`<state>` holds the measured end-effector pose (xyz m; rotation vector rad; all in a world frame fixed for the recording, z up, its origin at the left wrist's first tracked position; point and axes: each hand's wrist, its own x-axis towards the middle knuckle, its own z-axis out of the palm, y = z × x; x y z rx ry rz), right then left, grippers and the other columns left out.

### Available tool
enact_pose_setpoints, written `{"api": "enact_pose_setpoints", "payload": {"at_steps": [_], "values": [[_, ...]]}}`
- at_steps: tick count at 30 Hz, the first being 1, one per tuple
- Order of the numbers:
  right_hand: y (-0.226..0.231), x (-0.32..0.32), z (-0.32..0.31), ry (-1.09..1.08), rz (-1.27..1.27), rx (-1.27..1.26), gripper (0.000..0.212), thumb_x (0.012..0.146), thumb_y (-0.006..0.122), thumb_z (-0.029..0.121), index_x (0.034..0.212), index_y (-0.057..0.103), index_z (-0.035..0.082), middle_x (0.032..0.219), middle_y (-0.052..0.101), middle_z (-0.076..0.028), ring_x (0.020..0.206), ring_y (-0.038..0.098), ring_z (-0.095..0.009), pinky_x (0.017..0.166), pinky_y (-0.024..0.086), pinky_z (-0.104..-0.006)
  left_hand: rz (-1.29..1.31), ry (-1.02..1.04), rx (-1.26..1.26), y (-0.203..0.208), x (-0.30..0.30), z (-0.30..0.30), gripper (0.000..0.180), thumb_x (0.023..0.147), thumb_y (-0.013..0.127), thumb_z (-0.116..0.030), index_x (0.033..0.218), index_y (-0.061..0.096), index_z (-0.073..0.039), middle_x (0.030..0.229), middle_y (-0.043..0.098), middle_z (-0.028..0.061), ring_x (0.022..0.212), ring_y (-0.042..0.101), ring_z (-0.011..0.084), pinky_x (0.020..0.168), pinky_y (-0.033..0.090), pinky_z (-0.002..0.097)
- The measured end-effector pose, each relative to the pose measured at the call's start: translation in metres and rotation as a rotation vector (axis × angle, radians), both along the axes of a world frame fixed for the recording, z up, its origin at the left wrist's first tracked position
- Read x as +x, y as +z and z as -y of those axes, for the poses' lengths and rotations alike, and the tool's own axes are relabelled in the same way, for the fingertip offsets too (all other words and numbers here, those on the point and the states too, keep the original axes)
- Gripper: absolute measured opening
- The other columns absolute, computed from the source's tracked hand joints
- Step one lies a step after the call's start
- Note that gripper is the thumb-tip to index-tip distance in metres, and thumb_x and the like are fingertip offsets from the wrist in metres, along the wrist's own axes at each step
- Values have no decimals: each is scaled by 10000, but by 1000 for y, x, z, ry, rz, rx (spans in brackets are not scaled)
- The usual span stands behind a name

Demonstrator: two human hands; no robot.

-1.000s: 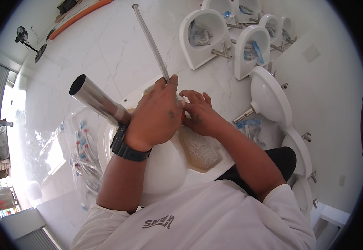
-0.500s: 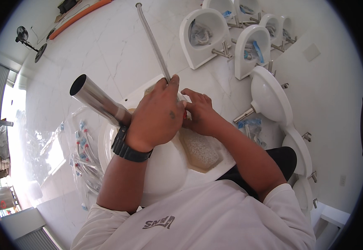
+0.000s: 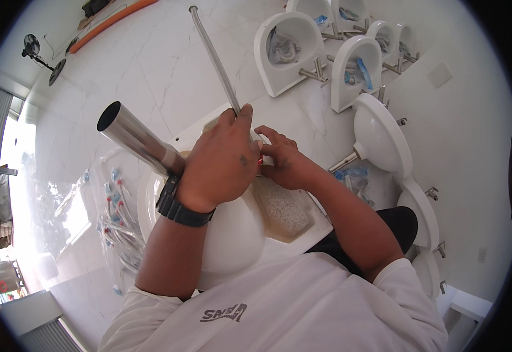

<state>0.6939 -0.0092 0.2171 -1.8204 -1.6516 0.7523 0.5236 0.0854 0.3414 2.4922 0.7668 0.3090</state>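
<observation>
- The left hand point(image 3: 224, 158) is gripping the thin metal rod point(image 3: 214, 56), keeping it steady over the white basin point(image 3: 232, 246).
- The right hand point(image 3: 285, 161) is pinching a small part beside it, at the basin's far edge.

The left hand point(image 3: 224, 164) hides where the thin rod point(image 3: 214, 56) ends.

White marble floor point(image 3: 150, 76), basins point(image 3: 288, 50) along the wall, bright daylight left.
</observation>
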Motion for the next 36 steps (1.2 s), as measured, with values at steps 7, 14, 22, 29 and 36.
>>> {"api": "enact_pose_setpoints", "payload": {"at_steps": [7, 14, 22, 29, 36], "values": [[-1, 1, 0, 16, 146, -19, 320, 845, 857, 296, 1100, 765, 125, 1586, 427, -153, 1432, 455, -368, 1193, 326, -505, -8, 0, -3, 1, 2, -1, 585, 1014, 653, -160, 1502, 473, 107, 1306, 617, 303, 1111, 673, 455, 968, 540, 492], [0, -1, 1, -11, 157, -24, 332, 845, 860, 300, 1103, 762, 116, 1602, 412, -174, 1423, 468, -371, 1199, 328, -511, -17, 1, -16, 1, 1, 0, 574, 1016, 651, -163, 1496, 480, 101, 1321, 615, 301, 1108, 681, 440, 973, 542, 489], [-1, -3, 1, 18, 96, -30, 230, 890, 816, 235, 1067, 747, 105, 1607, 411, -160, 1436, 467, -378, 1206, 323, -517, 5, -5, -6, -1, 0, 0, 576, 1020, 648, -171, 1504, 478, 91, 1318, 616, 293, 1100, 684, 428, 978, 536, 496], [9, -3, 4, -39, 26, -16, 303, 894, 820, 247, 1159, 758, 117, 1596, 429, -159, 1466, 439, -359, 1228, 299, -524, -17, 13, 15, 2, 0, 1, 582, 1024, 650, -185, 1514, 475, 77, 1317, 619, 279, 1098, 686, 421, 972, 537, 499], [21, 17, 0, 165, 123, -23, 284, 890, 818, 232, 1143, 754, 120, 1318, 632, -89, 1427, 473, -315, 1278, 231, -549, -15, 13, 18, 2, 0, 1, 572, 1027, 650, -187, 1507, 481, 72, 1314, 618, 270, 1101, 690, 412, 971, 539, 497]]}}
